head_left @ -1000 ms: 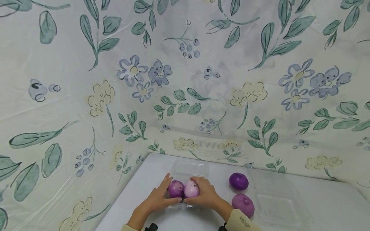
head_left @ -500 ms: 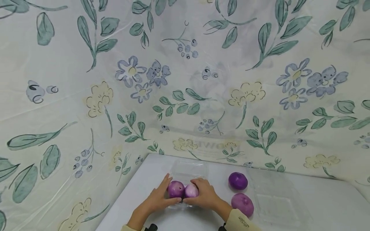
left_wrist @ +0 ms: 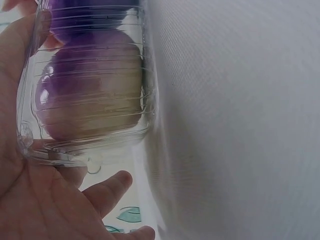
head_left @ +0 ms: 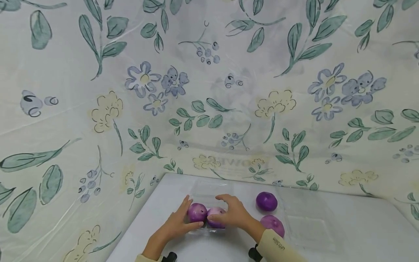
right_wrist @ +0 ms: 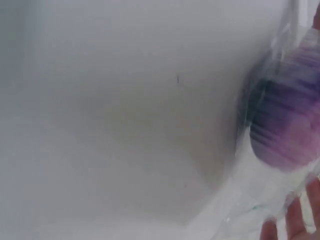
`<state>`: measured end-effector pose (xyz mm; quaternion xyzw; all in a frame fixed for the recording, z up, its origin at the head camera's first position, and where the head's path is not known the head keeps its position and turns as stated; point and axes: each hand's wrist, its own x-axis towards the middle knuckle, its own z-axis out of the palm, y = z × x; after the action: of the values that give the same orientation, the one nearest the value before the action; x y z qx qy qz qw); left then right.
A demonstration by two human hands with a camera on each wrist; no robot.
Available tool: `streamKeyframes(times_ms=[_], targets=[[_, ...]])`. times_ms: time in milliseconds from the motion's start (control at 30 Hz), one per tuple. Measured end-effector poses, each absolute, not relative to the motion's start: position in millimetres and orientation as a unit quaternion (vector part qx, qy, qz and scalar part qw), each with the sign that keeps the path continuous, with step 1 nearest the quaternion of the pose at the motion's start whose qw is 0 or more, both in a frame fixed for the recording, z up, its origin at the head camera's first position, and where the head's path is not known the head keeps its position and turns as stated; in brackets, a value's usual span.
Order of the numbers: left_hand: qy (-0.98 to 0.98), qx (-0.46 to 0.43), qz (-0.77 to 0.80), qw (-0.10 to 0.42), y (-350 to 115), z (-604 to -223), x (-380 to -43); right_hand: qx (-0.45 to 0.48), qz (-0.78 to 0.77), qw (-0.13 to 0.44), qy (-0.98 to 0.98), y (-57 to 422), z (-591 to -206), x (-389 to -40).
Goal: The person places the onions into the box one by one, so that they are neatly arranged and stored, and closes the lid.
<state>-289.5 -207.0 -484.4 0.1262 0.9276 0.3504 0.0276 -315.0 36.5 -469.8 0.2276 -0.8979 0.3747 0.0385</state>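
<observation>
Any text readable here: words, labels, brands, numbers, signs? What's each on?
"OW": faint large letters low on the backdrop; the letters around them are too faint to read.
Right sleeve: small dark lettering, too small and blurred to read.
Onions and clear boxes: no readable text.

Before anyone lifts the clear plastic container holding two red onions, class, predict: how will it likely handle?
The clear plastic container may flex, since it looks thin and see-through, though moulded ridges could stiffen it. Its glossy surface suggests it might feel slippery. The red onions are rounded, so they could roll.
</observation>
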Motion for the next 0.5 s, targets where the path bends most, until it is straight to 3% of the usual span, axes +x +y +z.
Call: streamKeyframes(times_ms=[300,500], targets=[[0.927,0.123,0.352,0.024,-208.5,-485.1,-291.5,0.173,0.404,0.101,-0.892,46.5,-466.1,-337.4],[0.926,0.124,0.355,0.030,-207.2,-485.7,-289.8,0.122,0.442,0.106,-0.882,48.7,-468.0,-344.4]])
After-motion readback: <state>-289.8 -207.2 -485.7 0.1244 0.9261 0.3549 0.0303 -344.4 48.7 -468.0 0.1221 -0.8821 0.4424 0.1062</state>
